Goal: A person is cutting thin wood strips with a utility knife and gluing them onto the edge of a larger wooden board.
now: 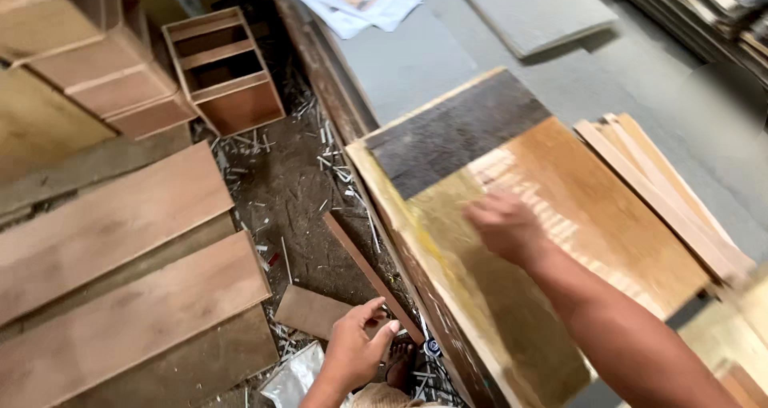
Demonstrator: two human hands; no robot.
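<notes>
Head view: right hand (504,226), fingers together, blurred, presses flat on glue-streaked board (544,240) on the bench; left hand (360,348) hangs loosely curled below its edge. Wet glue could let the board slip.

From my feed the light is even and soft, seemingly daylight from above, with no hard glare. My right hand (502,226) is smeared by motion blur on the board (608,208). The littered floor (296,192) sits dimmer, and the far corners look slightly soft.
</notes>
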